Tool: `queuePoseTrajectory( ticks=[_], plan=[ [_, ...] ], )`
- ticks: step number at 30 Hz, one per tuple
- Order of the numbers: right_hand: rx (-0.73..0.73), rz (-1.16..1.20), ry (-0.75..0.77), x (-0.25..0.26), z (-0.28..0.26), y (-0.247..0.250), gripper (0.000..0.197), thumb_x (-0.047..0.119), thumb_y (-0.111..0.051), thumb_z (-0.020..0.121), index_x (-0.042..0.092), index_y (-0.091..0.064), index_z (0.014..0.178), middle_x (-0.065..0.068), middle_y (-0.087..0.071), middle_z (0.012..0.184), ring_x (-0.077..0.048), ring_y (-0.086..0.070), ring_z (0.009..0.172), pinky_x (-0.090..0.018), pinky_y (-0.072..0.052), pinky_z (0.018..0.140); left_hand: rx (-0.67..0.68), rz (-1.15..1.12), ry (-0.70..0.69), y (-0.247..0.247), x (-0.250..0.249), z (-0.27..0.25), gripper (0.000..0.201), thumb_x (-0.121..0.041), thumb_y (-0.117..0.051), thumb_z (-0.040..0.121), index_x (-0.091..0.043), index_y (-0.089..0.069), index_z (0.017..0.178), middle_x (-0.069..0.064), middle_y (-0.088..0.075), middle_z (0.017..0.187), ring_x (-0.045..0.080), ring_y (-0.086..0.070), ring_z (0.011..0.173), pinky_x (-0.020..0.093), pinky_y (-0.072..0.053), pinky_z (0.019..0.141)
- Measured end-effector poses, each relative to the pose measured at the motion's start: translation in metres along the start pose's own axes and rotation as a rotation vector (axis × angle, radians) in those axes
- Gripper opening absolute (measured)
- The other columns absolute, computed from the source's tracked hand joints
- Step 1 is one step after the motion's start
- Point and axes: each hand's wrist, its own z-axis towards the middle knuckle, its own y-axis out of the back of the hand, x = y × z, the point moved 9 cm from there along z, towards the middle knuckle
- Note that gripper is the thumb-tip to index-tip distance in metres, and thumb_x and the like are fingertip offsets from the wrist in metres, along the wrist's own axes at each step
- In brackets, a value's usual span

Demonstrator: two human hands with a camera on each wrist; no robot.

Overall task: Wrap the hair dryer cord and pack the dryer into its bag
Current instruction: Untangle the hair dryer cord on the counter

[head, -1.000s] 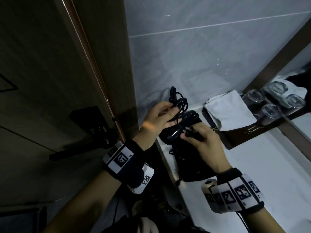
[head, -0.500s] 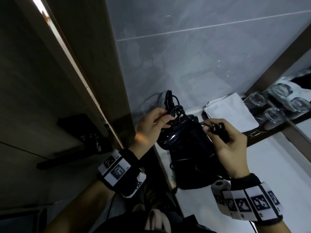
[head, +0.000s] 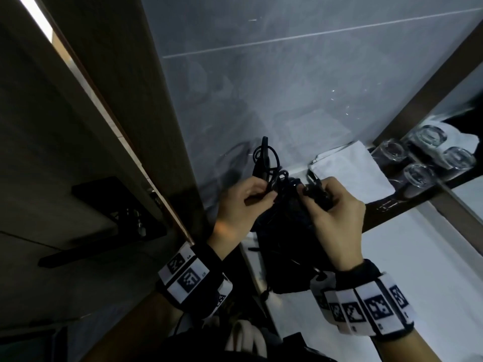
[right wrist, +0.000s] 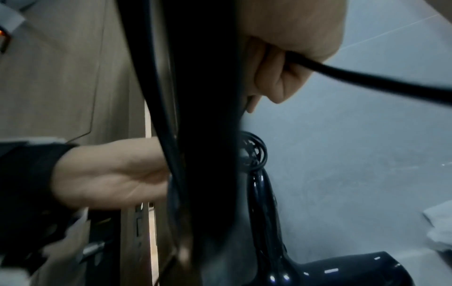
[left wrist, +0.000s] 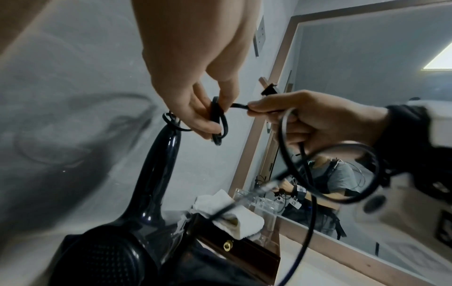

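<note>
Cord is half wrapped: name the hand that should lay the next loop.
Probably the right hand: it pinches the free cord with slack hanging below, while the left hand pins the loops already wound by the hair dryer handle.

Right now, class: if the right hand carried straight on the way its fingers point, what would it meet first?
Most likely the left hand. The right hand, pinching the cord, points at the left fingers holding the coiled loops by the dryer handle. Depth is uncertain.
</note>
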Motion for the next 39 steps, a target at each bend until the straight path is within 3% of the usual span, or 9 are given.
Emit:
queuePoseTrajectory(
  ticks=[4, 8, 11, 14, 20, 25, 30, 36, 39],
  plan=[
    [0.083, -0.079, 0.026, 0.0, 0.008, -0.014, 0.033, 0.008, -0.071, 0.078, 0.024, -0.047, 0.063, 0.013, -0.048, 0.05, 0.007, -0.05, 0.053, -0.006, -0.035, 0.051, 0.015, 0.017, 0.006, -0.006, 0.004, -0.006, 0.016, -0.002, -0.067, 0.082, 0.008, -0.062, 0.093, 0.022, -0.067, 0.094, 0.027, -0.064, 0.091, 0.022, -0.048, 0.081],
    [0.155, -0.111, 0.023, -0.003, 0.006, -0.037, 0.043, 0.008, -0.068, 0.08, 0.031, -0.039, 0.059, 0.012, -0.044, 0.048, 0.003, -0.047, 0.051, -0.01, -0.034, 0.05, 0.029, -0.092, 0.069, -0.014, 0.011, -0.008, 0.012, 0.0, -0.063, 0.084, 0.006, -0.059, 0.095, 0.022, -0.067, 0.093, 0.033, -0.065, 0.094, 0.038, -0.05, 0.086],
    [0.177, 0.173, -0.141, -0.023, 0.008, -0.042, 0.024, 0.008, -0.066, 0.085, 0.016, -0.057, 0.064, 0.009, -0.055, 0.05, 0.001, -0.048, 0.05, -0.011, -0.037, 0.05, 0.068, -0.149, 0.105, -0.02, 0.016, -0.012, 0.004, 0.0, -0.059, 0.087, 0.0, -0.058, 0.091, 0.016, -0.066, 0.085, 0.031, -0.067, 0.086, 0.037, -0.051, 0.086],
    [0.236, 0.42, -0.223, -0.034, 0.003, -0.047, 0.033, 0.004, -0.063, 0.086, 0.024, -0.061, 0.06, 0.012, -0.054, 0.046, 0.002, -0.046, 0.045, -0.011, -0.039, 0.048, 0.041, -0.327, 0.172, -0.018, 0.022, -0.013, 0.007, -0.004, -0.046, 0.095, -0.003, -0.053, 0.096, 0.016, -0.064, 0.078, 0.017, -0.069, 0.07, 0.028, -0.057, 0.077],
    [0.436, 0.406, -0.222, -0.033, -0.003, -0.057, 0.043, -0.004, -0.062, 0.085, 0.026, -0.061, 0.054, 0.014, -0.05, 0.045, 0.004, -0.042, 0.043, -0.007, -0.035, 0.047, 0.063, -0.257, 0.181, -0.019, 0.017, -0.007, 0.02, -0.008, -0.043, 0.097, 0.01, -0.053, 0.1, 0.035, -0.062, 0.091, 0.038, -0.065, 0.077, 0.034, -0.06, 0.068],
    [0.442, 0.472, -0.288, -0.027, -0.006, -0.047, 0.011, 0.013, -0.058, 0.091, 0.019, -0.068, 0.093, 0.013, -0.066, 0.064, 0.004, -0.058, 0.06, -0.008, -0.045, 0.061, 0.057, -0.279, 0.201, -0.018, 0.013, -0.003, 0.013, -0.008, -0.04, 0.098, 0.004, -0.045, 0.103, 0.041, -0.059, 0.096, 0.042, -0.065, 0.085, 0.038, -0.059, 0.073],
    [0.394, -0.023, -0.146, -0.02, -0.012, -0.042, 0.048, 0.048, -0.081, 0.062, 0.027, -0.059, 0.099, 0.01, -0.064, 0.083, -0.004, -0.06, 0.078, -0.014, -0.046, 0.069, 0.003, 0.105, 0.117, -0.011, 0.016, 0.003, 0.015, -0.024, -0.047, 0.096, -0.015, -0.042, 0.085, 0.014, -0.065, 0.086, 0.03, -0.065, 0.084, 0.041, -0.053, 0.074],
    [0.143, -0.307, -0.007, -0.018, -0.006, -0.021, 0.024, 0.044, -0.067, 0.077, 0.023, -0.056, 0.086, 0.01, -0.059, 0.08, -0.002, -0.049, 0.071, -0.013, -0.038, 0.058, 0.127, -0.013, 0.038, -0.018, 0.006, 0.006, 0.021, -0.012, -0.044, 0.097, -0.014, -0.037, 0.077, 0.015, -0.067, 0.093, 0.018, -0.07, 0.081, 0.032, -0.057, 0.076],
    [0.132, -0.414, -0.076, -0.031, -0.003, -0.014, 0.028, 0.051, -0.062, 0.074, 0.024, -0.054, 0.079, 0.007, -0.057, 0.077, -0.012, -0.051, 0.071, -0.026, -0.037, 0.054, 0.141, 0.176, -0.047, -0.011, -0.005, 0.007, 0.015, -0.019, -0.049, 0.095, -0.016, -0.047, 0.08, 0.003, -0.072, 0.096, 0.011, -0.066, 0.085, 0.029, -0.051, 0.079]
  ],
)
